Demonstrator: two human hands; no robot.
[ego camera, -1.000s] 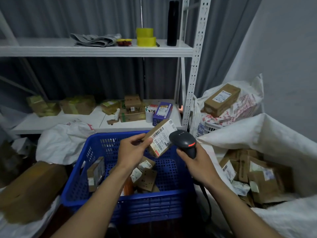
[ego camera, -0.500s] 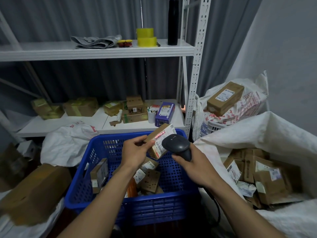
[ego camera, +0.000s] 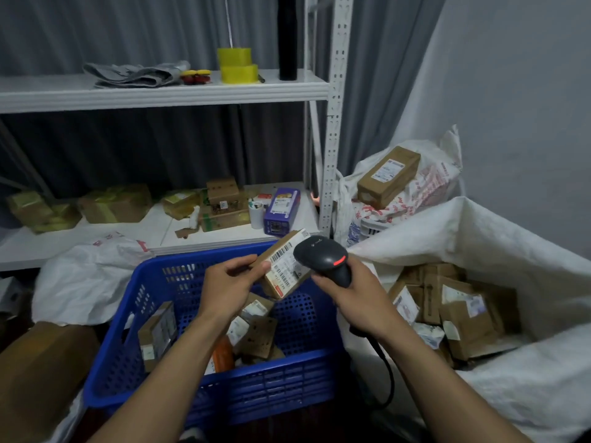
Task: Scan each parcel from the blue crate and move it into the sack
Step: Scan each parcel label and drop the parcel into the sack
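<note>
My left hand [ego camera: 228, 282] grips a small brown parcel [ego camera: 281, 271] with a white barcode label, held above the blue crate [ego camera: 224, 391]. My right hand [ego camera: 355, 295] holds a black barcode scanner [ego camera: 323, 257] whose head sits over the parcel's right edge; a red light glows on it. Several small labelled boxes lie in the crate's bottom. To the right, the white sack [ego camera: 479, 238] stands open with several brown parcels inside.
A white metal shelf rack [ego camera: 332, 123] stands behind the crate, its lower board holding boxes and a purple carton [ego camera: 281, 211]. A second bag with a long brown box [ego camera: 388, 175] sits behind the sack. A large brown box [ego camera: 41, 372] lies at the left.
The scanner has moved left over the parcel's label, closing the gap between the two hands. A red light now shows on the scanner. The parcel stays in my left hand.
</note>
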